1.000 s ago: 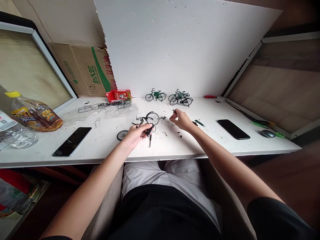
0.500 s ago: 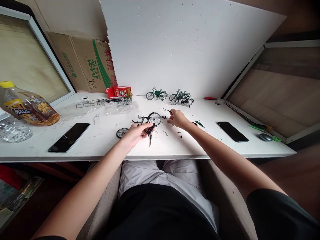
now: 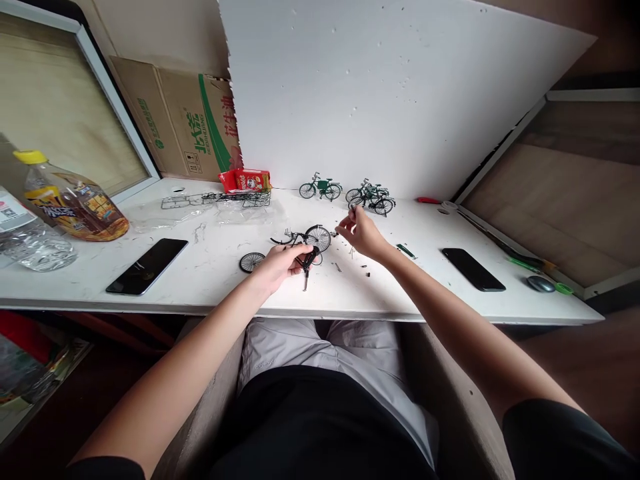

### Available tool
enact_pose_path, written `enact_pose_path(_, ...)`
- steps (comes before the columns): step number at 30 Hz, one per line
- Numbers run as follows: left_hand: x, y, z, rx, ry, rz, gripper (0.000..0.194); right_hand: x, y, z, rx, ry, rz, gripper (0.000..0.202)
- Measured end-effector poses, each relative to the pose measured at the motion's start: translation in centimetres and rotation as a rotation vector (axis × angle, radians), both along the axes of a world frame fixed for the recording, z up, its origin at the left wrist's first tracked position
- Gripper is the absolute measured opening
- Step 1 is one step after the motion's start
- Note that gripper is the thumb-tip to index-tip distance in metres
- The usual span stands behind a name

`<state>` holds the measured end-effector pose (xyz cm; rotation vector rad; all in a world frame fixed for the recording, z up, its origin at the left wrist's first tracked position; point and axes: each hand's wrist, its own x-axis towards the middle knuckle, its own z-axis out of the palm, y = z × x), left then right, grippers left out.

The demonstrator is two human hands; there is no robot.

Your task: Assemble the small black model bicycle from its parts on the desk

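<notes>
The left hand (image 3: 280, 261) rested on the white desk (image 3: 210, 280) near its front edge, its grip clamped on the black frame of a half-built model bicycle (image 3: 303, 241). That model lay at the middle of the desk with one wheel fitted, just beyond the fingers. A loose wheel (image 3: 251, 262) lay flat just to the left of the hand. The right hand (image 3: 361, 232) was raised slightly above the desk to the right of the model, thumb and fingertips pinched together on something thin; it was too small to tell what it was. Small dark parts (image 3: 365, 268) were scattered on the desk below and around that hand.

Farther back, against the white board (image 3: 390, 93), stood a green model bicycle (image 3: 321, 187) and two more finished models (image 3: 373, 196) close together. A red packet (image 3: 246, 180) and wire part frames (image 3: 220, 199) lay to the left of them. A black phone (image 3: 147, 265) lay on the left of the desk, another phone (image 3: 473, 269) on the right, and a bottle with a yellow cap (image 3: 73, 203) at the far left.
</notes>
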<state>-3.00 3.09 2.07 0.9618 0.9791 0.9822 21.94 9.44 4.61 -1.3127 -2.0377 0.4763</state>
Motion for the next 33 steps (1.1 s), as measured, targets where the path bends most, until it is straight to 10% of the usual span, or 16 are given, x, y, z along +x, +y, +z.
enact_pose_path(5,0.4,-0.3,0.0,0.015,0.038,0.054,0.024,-2.1,-2.2,0.9,-0.247,0.411,0.255,0.066)
enact_pose_path(33,0.4,-0.1,-0.6,0.023,0.038,0.014,0.017,-4.0,-2.8,2.4,-0.668,0.337,0.295,0.061)
